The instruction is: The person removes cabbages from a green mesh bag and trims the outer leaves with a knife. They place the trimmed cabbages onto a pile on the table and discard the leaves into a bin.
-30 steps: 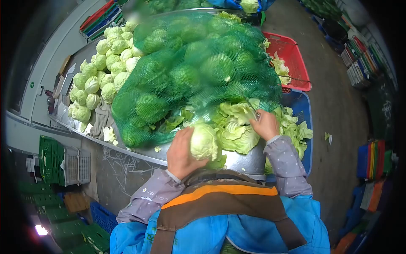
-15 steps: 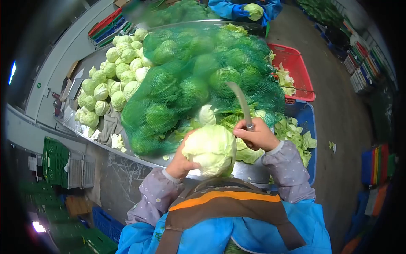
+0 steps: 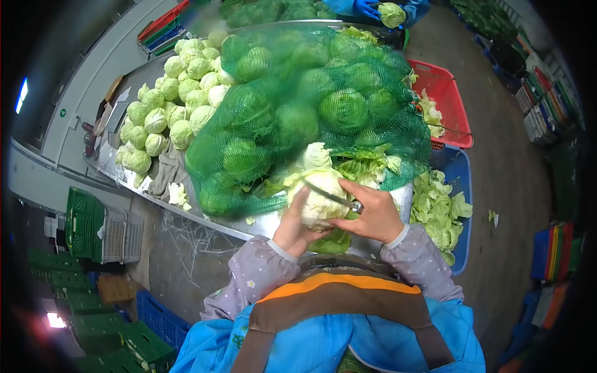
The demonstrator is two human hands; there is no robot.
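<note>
A pale green cabbage is held between both hands above the near edge of the metal table. My left hand grips it from the left and below. My right hand is closed on the handle of a curved knife and also touches the cabbage's right side. The blade lies across the front of the cabbage, pointing left. Just behind are loose outer leaves and green net bags full of cabbages.
Bare cabbages are piled at the back left beside a grey cloth. A blue bin and a red bin with leaves stand at the right. Across the table a co-worker's gloved hand holds a cabbage.
The knife has swung down from upright to lie across the cabbage, and my right hand has come against it. My left hand has shifted right with the cabbage. The whole view has moved slightly.
</note>
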